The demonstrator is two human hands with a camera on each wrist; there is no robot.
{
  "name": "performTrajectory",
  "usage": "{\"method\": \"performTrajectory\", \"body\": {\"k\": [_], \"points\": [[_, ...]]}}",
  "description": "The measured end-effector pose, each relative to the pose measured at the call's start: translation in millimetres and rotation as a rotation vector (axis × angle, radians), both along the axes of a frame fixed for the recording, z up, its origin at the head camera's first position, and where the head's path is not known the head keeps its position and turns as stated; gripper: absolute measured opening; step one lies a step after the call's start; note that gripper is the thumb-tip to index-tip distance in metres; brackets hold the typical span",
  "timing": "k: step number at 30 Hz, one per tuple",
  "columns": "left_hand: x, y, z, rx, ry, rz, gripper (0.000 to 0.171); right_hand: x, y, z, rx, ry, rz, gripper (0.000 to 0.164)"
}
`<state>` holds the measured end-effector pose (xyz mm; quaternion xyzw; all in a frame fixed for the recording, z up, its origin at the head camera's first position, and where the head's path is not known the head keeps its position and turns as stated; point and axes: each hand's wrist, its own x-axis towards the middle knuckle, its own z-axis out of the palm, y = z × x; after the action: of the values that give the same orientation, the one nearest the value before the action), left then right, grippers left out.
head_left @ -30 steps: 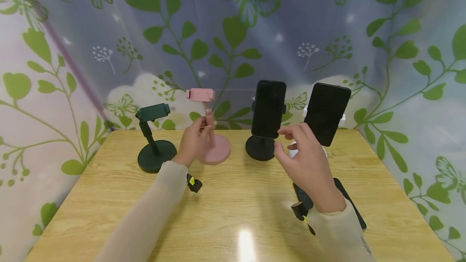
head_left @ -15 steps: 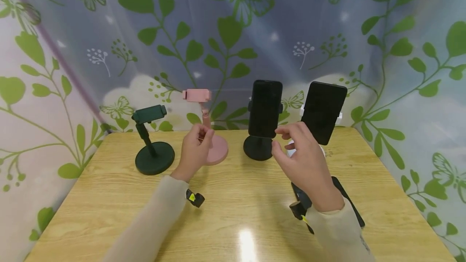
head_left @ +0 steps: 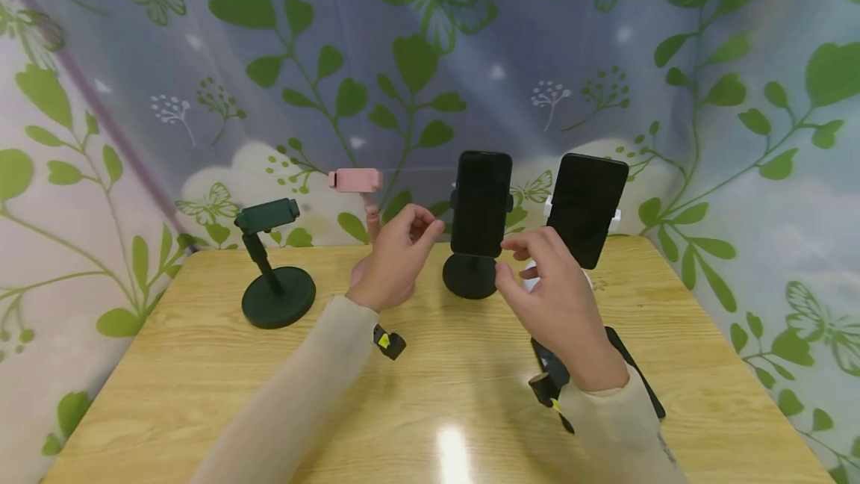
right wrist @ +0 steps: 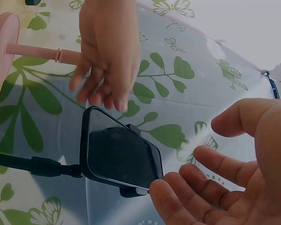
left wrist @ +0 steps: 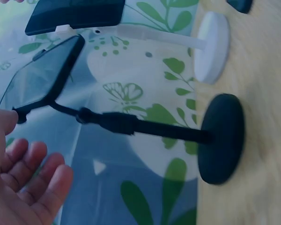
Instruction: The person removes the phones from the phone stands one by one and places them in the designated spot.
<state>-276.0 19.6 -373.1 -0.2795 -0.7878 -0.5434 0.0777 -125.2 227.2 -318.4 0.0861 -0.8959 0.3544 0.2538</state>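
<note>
My left hand (head_left: pixel 403 252), fingers loosely bent and holding nothing, is in front of the pink phone stand (head_left: pixel 356 180) and partly hides its pole and base. In the right wrist view its fingertips hang near the edge of a black phone (right wrist: pixel 124 154) clamped in the black stand (head_left: pixel 470 277). My right hand (head_left: pixel 558 297) hovers at that phone's lower right corner with thumb and fingers spread and nothing between them. Beside it, a second dark phone (head_left: pixel 587 208) sits tilted in a white stand (left wrist: pixel 211 47), whose base the right hand mostly covers in the head view.
A dark green phone stand (head_left: pixel 278 297) with an unfilled clamp stands at the left. Under the right wrist lie dark flat devices, one a phone-shaped slab (head_left: pixel 641 376), on the wooden table (head_left: pixel 403 409). A leaf-patterned curtain (head_left: pixel 430 103) hangs right behind the stands.
My left hand has left the pink stand's pole and moved right toward the phone in the black stand. My right hand has stayed nearly in place; the head view has shifted slightly.
</note>
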Motion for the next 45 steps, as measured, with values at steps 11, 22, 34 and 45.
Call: {"method": "performTrajectory", "body": {"k": [11, 22, 34, 45], "points": [[-11.9, 15.6, 11.2, 0.051, 0.003, 0.055, 0.019, 0.4, -4.5, 2.1, -0.018, 0.008, 0.017, 0.023], [-18.3, 19.4, 14.3, 0.211, -0.152, -0.013, 0.029, 1.9, -4.5, 6.5, -0.006, -0.002, 0.014, 0.023], [-18.9, 26.1, 17.6, 0.331, -0.428, -0.092, 0.032, 2.6, -2.6, 7.2, -0.001, -0.044, 0.007, 0.022], [-0.6, 30.6, 17.2, 0.374, -0.492, -0.111, 0.034, 3.1, 2.9, 7.1, 0.006, -0.050, 0.013, 0.023]]}}
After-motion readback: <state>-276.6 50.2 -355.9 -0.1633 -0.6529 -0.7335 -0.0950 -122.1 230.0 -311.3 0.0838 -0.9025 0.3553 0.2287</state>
